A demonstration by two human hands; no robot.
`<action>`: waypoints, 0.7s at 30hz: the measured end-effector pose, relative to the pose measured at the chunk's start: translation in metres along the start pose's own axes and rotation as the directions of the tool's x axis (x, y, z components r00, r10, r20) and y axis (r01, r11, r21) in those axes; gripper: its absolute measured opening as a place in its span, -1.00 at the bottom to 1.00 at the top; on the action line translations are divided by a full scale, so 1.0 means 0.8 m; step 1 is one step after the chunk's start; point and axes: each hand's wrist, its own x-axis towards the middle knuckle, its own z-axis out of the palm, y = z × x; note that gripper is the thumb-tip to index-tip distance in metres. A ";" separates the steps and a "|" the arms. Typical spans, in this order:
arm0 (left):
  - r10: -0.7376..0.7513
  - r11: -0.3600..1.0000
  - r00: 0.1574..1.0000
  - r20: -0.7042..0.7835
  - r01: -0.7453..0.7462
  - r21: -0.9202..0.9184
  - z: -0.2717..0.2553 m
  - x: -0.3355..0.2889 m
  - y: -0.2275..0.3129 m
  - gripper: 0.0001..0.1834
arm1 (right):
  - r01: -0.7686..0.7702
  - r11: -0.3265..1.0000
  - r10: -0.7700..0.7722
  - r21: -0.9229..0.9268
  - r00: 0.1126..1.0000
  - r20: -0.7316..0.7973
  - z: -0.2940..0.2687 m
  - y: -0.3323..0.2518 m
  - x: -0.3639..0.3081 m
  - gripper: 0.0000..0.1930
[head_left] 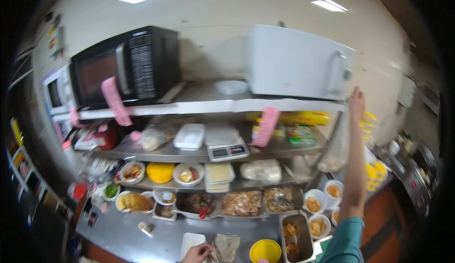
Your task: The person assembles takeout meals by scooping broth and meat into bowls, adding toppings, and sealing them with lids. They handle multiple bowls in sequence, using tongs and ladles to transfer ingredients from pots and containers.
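My right arm stretches up along the right side, and my right hand (357, 102) is raised beside the lower right corner of a white boxy appliance (296, 64) with a handle. Its fingers are curled together; what they hold, if anything, does not show. Low in the middle, my left hand (199, 252) has its fingers bent and pressed together, between a white plastic tray (193, 241) and a folded beige cloth (226, 248). Whether it grips the cloth's edge is unclear. A yellow round lid (265, 251) lies right of the cloth.
A black microwave (125, 68) stands on the top shelf, with pink paper slips (266, 126) hanging below. The middle shelf bears a digital scale (227, 150). Metal pans of chopped food (241, 203) line the back of the steel counter (123, 232). White bowls (317, 226) crowd beneath my right arm.
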 end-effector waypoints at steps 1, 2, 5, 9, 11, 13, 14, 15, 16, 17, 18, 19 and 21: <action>-0.134 0.991 0.986 -0.097 0.136 0.014 -0.007 -0.025 -0.040 -0.68 | -0.021 0.999 0.023 -0.047 0.999 0.037 0.029 -0.003 0.033 -0.40; -0.177 0.980 0.974 -0.144 0.188 0.064 -0.017 -0.052 -0.077 -0.69 | 0.017 0.996 -0.013 -0.084 0.999 0.050 0.055 0.003 0.054 -0.40; -0.249 0.952 0.912 -0.326 0.293 0.091 -0.045 -0.119 -0.149 -0.68 | 0.270 0.940 -0.233 -0.209 0.955 0.184 0.112 0.042 0.134 -0.36; -0.205 0.953 0.783 -0.587 0.297 0.064 -0.115 -0.146 -0.170 -0.76 | -0.159 0.983 0.087 0.095 0.850 0.519 0.155 0.118 0.220 -0.40; -0.096 0.949 0.723 -0.684 0.274 0.157 -0.160 -0.135 -0.163 -0.79 | -0.217 0.959 0.107 0.184 0.873 0.476 0.149 0.150 0.223 -0.41; -0.110 0.954 0.614 -0.781 0.287 0.091 -0.216 -0.117 -0.149 -0.78 | -0.056 0.922 -0.008 0.382 0.986 0.165 0.126 0.164 0.175 -0.46; 0.032 0.962 0.545 -0.838 0.209 0.173 -0.249 -0.106 -0.140 -0.77 | -0.001 0.803 0.002 0.596 1.000 -0.001 0.102 0.163 0.133 -0.49; 0.092 0.960 0.467 -0.879 0.192 0.203 -0.285 -0.093 -0.130 -0.75 | -0.142 0.828 0.092 0.543 0.989 0.118 0.065 0.158 0.083 -0.54; 0.172 0.951 0.423 -0.890 0.166 0.262 -0.325 -0.081 -0.119 -0.73 | 0.051 0.836 -0.074 0.547 0.997 0.021 0.036 0.147 0.013 -0.60; 0.267 0.933 0.381 -0.885 0.129 0.337 -0.368 -0.069 -0.107 -0.73 | 0.002 0.942 -0.066 0.334 0.981 0.181 -0.017 0.139 -0.071 -0.57; 0.345 0.912 0.342 -0.874 0.095 0.398 -0.413 -0.055 -0.093 -0.73 | -0.070 0.861 -0.069 0.503 0.965 0.251 -0.051 0.117 -0.169 -0.63; 0.377 0.882 0.323 -0.868 0.160 0.443 -0.461 -0.038 -0.076 -0.73 | -0.336 0.888 0.166 0.314 0.871 0.463 -0.097 0.090 -0.258 -0.63; 0.436 0.880 0.227 -0.871 0.093 0.465 -0.548 0.001 -0.043 -0.71 | -0.326 0.907 0.194 0.267 0.886 0.422 -0.160 0.010 -0.461 -0.74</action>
